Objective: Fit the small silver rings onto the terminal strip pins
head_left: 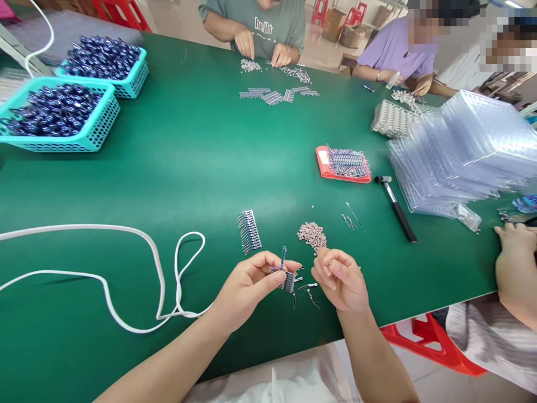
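My left hand [255, 280] is closed on a small strip of wire-legged parts [287, 281], with a narrow blue piece [283, 256] sticking up from it. To its right, my right hand [344, 277] pinches a tiny ring-shaped bead [330, 262] between thumb and finger. A pile of small pinkish beads [311, 235] lies just beyond the right hand. Several loose wire-legged parts [309, 286] are scattered on the table between the hands. Another comb-like strip of parts [250, 230] rests beyond my left hand.
White cable [157, 268] loops across the left side. Teal baskets [111, 115] of dark shiny parts stand far left. A hammer [396, 210], a red bundle [348, 178] and stacked clear trays [457, 151] lie right. Co-workers sit opposite; a neighbour's hand [518, 246] is at right.
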A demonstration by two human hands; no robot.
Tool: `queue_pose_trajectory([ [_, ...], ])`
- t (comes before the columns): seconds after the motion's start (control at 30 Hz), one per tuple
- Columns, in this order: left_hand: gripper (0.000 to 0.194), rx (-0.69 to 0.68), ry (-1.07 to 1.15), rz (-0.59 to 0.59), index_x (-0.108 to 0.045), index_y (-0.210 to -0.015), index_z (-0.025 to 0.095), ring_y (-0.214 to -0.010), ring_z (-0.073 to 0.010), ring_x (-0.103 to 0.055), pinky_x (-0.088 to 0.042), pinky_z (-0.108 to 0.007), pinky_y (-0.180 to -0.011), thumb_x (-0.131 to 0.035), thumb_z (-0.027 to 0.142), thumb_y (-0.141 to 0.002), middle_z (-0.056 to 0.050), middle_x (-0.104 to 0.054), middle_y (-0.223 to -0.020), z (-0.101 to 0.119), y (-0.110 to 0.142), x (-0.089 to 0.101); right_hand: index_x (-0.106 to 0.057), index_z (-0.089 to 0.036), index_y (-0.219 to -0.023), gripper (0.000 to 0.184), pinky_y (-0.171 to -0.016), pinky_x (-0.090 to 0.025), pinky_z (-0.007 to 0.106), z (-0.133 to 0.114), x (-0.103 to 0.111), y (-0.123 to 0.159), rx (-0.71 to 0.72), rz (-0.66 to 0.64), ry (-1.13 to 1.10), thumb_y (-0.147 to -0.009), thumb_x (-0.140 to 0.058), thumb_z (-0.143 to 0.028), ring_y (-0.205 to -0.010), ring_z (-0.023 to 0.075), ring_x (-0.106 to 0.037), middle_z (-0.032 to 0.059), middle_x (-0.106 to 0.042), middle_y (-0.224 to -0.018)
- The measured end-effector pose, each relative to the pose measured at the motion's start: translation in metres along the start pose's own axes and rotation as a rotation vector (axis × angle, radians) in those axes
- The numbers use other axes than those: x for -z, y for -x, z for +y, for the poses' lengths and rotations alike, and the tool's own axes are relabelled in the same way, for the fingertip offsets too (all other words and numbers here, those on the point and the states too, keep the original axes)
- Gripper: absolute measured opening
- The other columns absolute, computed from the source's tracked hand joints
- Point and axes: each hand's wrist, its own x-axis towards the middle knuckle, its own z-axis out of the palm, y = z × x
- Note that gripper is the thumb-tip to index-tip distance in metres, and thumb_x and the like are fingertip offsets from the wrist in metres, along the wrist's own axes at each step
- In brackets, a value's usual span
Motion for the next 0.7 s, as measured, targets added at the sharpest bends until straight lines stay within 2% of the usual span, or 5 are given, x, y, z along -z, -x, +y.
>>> queue_pose_trajectory([
  [0.23,0.013,-0.011,-0.008,-0.004,-0.060,-0.084,0.017,-0.098,-0.0173,-0.067,-0.051,-0.028,-0.084,-0.069,0.026,-0.087,-0.007,-0.077,-0.106,0.001,-0.001,0.000,-0.070,-0.022,-0.076,0.009,-0.046,-0.023,0.024,-0.001,-0.001,0.000,0.010,0.004,0.000,-0.081,-0.071,-0.029,-0.042,0.0036,-0.031,-0.0063,-0.043,-0.059],
  [0.4,0.007,-0.046,-0.056,-0.071,-0.062,-0.087,0.018,-0.106,-0.0200,-0.066,-0.050,-0.032,-0.089,-0.065,0.024,-0.089,-0.008,-0.074,-0.113,0.003,0.004,-0.002,-0.071,-0.022,-0.080,0.007,-0.048,-0.025,0.025,0.005,0.001,0.001,0.075,0.029,0.100,-0.082,-0.070,-0.028,-0.044,0.0058,-0.036,-0.0054,-0.045,-0.059],
  [0.57,0.003,-0.203,-0.212,-0.120,-0.064,-0.090,0.020,-0.119,-0.0230,-0.058,-0.047,-0.038,-0.097,-0.061,0.020,-0.091,-0.009,-0.069,-0.122,0.003,0.011,-0.005,-0.075,-0.023,-0.087,0.006,-0.052,-0.034,0.027,0.013,0.003,0.007,0.169,0.125,0.416,-0.083,-0.070,-0.024,-0.055,0.0098,-0.046,-0.0008,-0.054,-0.069],
  [0.7,0.008,-0.337,-0.381,-0.158,-0.065,-0.092,0.020,-0.117,-0.0236,-0.057,-0.044,-0.043,-0.101,-0.058,0.015,-0.092,-0.011,-0.068,-0.124,0.001,0.012,-0.007,-0.075,-0.024,-0.087,0.007,-0.051,-0.035,0.026,0.014,0.000,0.007,0.115,0.092,0.404,-0.085,-0.068,-0.026,-0.054,0.0092,-0.046,-0.0015,-0.054,-0.068],
])
